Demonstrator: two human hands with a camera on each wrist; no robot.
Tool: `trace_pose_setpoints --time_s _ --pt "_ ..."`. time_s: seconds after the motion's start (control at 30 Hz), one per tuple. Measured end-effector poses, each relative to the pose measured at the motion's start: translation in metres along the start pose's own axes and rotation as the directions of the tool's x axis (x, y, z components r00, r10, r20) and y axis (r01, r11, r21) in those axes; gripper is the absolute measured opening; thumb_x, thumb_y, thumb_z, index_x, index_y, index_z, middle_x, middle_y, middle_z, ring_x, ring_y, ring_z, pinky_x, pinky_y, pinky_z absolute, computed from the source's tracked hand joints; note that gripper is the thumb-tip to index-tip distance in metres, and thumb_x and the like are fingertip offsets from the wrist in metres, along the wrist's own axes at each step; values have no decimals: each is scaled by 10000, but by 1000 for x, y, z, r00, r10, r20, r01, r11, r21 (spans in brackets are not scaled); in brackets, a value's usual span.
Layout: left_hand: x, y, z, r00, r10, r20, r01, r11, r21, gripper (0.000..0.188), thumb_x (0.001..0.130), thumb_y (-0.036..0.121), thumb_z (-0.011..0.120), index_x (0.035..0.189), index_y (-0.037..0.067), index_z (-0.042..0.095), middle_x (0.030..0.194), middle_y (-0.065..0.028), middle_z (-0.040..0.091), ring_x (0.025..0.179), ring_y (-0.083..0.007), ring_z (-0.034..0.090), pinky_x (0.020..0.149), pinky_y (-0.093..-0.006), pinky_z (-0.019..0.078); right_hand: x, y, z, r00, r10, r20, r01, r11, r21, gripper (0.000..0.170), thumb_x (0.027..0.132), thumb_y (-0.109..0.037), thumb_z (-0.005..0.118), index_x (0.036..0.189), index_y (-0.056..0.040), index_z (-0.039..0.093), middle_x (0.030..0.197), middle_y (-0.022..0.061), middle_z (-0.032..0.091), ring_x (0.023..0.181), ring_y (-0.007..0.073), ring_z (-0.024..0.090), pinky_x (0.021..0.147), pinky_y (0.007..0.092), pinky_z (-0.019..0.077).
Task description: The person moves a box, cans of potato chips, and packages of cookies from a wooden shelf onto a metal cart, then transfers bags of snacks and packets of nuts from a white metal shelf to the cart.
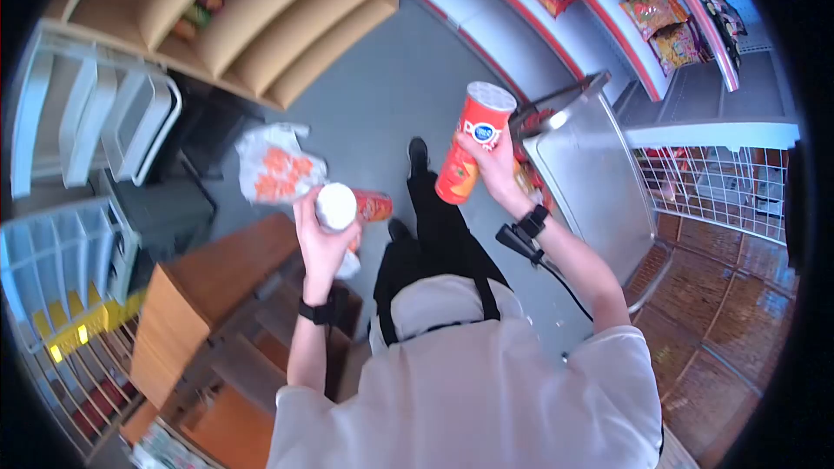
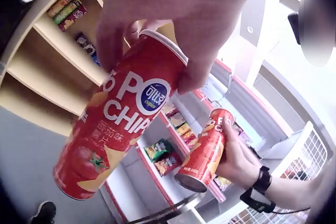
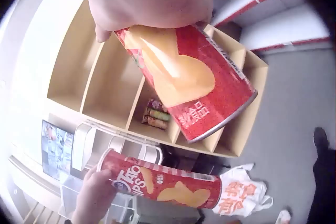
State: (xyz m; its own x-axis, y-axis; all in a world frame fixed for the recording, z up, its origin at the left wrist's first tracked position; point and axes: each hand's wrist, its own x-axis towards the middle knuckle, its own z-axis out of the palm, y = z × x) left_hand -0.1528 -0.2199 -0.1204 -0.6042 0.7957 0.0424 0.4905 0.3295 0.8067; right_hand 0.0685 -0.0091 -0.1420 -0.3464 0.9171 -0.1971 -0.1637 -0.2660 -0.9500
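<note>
I count: red chip can point(image 2: 118, 119), gripped by left hand point(image 1: 316, 255); second can point(image 3: 195, 83), gripped by right hand point(image 1: 499, 174). Both lifted; setting down apparently outstanding.

The shirt point(image 1: 452, 391) is pale and plain with short, loose sleeves point(image 1: 608, 365); two narrow black straps point(image 1: 488, 300) show against its lower part. The trousers point(image 1: 439, 230) are black and the shoes point(image 1: 419, 156) dark. The left wristband point(image 1: 307, 309) is black, with a small dark block point(image 1: 325, 313) on it. The right wristband point(image 1: 532, 221) is black too, beside a boxy black unit point(image 2: 257, 201) with a thin black cable point(image 1: 569, 293) running from it
</note>
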Motion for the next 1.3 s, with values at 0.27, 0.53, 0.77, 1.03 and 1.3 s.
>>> trace_pose_setpoints --time_s 0.27,0.53,0.77,1.03,1.3 --pt "-176 -24 7 976 -206 -65 202 977 -63 694 611 138 841 1204 11 505 1124 -166 585 1066 -320 590 945 -404 470 -117 80 -52 993 50 104 4 883 -470 687 716 -200 855 1241 -16 452 1171 114 611 1089 206 606 955 368 486" --pt "-324 -17 95 869 -432 -242 417 902 -111 683 646 121 834 1217 17 476 1066 -152 621 1013 -270 630 896 -368 499 -164 196 -179 956 168 241 52 710 -703 683 674 -292 858 1185 -10 501 1160 145 614 1099 278 602 943 389 478" --pt "-456 -11 208 753 -579 -312 544 815 -200 730 651 110 845 1257 3 451 1140 -120 574 1063 -209 570 957 -341 456 -232 285 -319 971 154 186 27 695 -718 653 663 -297 865 1141 -6 529 1120 149 604 1068 297 596 941 392 460" --pt "-550 -64 316 729 -658 -189 631 753 -188 753 637 64 834 1264 11 422 1150 -124 547 1087 -223 552 967 -360 442 -297 395 -486 954 147 -263 -268 811 -520 536 708 -159 857 1124 4 560 1119 111 627 1051 184 591 952 355 450" --pt "-601 -144 386 654 -755 -57 722 644 -253 783 620 -3 809 1286 11 397 1235 -135 492 1181 -249 499 1052 -390 381 -264 501 -628 745 -379 -549 -267 584 -766 595 706 -228 862 1159 17 562 1106 116 662 986 196 626 909 347 479"
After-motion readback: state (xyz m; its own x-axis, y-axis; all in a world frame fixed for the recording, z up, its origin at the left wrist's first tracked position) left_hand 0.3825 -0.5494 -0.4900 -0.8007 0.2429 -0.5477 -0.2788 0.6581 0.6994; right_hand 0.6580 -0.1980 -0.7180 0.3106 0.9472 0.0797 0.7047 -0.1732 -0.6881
